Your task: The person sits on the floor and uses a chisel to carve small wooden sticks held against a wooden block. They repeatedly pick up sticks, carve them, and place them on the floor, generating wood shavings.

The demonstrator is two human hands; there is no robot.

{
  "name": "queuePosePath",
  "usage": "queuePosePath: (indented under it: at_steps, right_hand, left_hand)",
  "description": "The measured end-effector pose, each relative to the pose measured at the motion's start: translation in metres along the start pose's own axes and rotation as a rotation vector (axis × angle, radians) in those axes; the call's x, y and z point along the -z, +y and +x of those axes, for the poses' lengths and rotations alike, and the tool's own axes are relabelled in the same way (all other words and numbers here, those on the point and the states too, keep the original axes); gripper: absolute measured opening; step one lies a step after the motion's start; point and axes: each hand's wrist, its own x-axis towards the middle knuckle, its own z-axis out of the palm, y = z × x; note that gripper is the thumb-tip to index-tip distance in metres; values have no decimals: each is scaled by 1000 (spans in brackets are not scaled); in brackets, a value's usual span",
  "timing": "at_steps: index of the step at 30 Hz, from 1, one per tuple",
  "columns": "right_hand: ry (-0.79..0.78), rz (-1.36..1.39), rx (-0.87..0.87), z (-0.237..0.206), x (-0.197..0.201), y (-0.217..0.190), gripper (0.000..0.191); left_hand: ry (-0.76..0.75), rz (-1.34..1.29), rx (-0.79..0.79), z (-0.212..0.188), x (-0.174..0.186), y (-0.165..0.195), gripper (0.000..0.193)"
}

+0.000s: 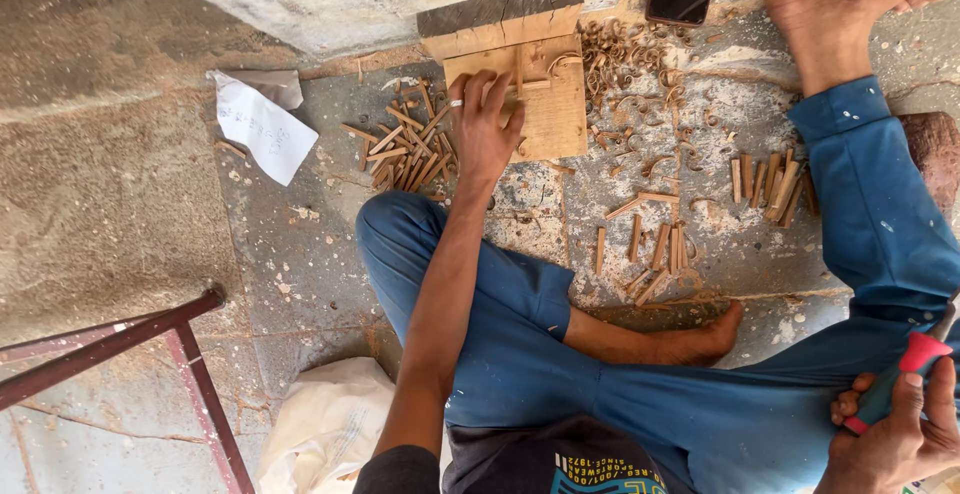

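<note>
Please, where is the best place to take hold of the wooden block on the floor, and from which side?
Probably grip the wooden block by its bare right edge, coming from the right. The left hand already covers its left side, and the far end sits against the wall. The right hand holds a red-handled tool.

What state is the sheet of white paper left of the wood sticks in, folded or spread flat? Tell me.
Folded. The white paper has its top edge turned over into a grey flap, and the rest lies creased on the floor.
</note>
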Motion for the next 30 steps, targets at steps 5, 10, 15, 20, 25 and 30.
queuePosePath:
  at_steps: [5, 10, 15, 20, 25, 30]
  right_hand:
    - [-86, 61, 29, 8, 17, 19, 31]
    - [-97, 49, 28, 11, 20, 27, 33]
    - [-105, 67, 28, 11, 19, 26, 33]
    - [-78, 54, 40, 12, 19, 28, 33]
    - [-95, 67, 47, 12, 19, 29, 36]
    - [-88, 55, 47, 13, 18, 30, 37]
  left_hand:
    - [81, 1, -6, 4, -9, 0, 23]
    - [115, -67, 36, 0, -15, -8, 25]
    - [128, -107, 86, -2, -17, -10, 30]
    - [153, -120, 69, 0, -19, -9, 50]
    - [195, -119, 59, 3, -21, -8, 46]
    - [193, -115, 9, -1, -22, -8, 24]
